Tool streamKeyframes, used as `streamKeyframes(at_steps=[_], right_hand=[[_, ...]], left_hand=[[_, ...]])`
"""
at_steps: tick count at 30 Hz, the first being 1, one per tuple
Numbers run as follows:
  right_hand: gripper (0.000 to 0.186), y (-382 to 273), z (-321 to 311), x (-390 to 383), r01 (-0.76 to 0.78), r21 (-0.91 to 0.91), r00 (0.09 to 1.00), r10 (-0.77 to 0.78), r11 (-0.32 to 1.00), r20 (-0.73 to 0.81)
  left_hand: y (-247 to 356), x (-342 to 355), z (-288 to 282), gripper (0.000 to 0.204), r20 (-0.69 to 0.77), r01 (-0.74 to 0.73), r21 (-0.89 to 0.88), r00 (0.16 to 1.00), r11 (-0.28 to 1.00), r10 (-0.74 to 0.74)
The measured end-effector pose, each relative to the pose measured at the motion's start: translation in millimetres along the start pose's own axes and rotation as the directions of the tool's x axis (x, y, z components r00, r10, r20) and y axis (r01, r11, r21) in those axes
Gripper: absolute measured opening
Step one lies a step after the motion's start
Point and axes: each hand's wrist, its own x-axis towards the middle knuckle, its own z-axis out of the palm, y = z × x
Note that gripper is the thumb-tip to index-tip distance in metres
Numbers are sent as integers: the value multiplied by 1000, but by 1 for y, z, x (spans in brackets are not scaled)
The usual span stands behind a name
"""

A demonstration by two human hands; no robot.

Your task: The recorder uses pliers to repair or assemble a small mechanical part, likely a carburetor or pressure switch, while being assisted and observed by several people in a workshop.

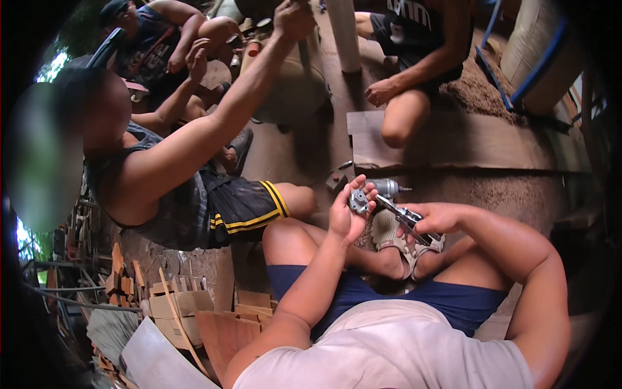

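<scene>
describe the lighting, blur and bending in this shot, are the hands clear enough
Head view: dim overall, with washed-out glare at the left edge and a dark, curved fisheye rim; same head view: a co-worker's head at left is blurred, while the metal part in the left hand and pliers in the right hand look fairly clear.

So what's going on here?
The left hand holds a small grey metal part, palm turned up. The right hand grips silver pliers, with their tip pointing toward that part. A silver cylindrical piece sits just beyond the hands. Off to the left, another person in yellow-striped shorts has an arm raised.
</scene>
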Motion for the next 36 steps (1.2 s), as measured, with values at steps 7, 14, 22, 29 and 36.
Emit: streamKeyframes(at_steps=[7,14,22,29,36], right_hand=[[55,-4,-3,2,-54,-186,993,33,981,-114],[56,-3,4,1,-64,-86,997,60,994,-48],[38,0,6,7,-99,-105,995,101,990,9],[27,-5,7,13,-165,-38,986,164,986,-10],[23,-5,7,12,-151,-2,989,151,989,-9]], left_hand=[[-3,-4,4,50,-144,-57,25,988,998,60],[-1,-7,12,61,-175,-49,226,981,973,90],[0,-5,19,79,-198,-88,419,962,904,186],[0,0,16,81,-161,-65,460,975,886,155],[-7,-2,22,80,-148,-73,541,972,838,180]])
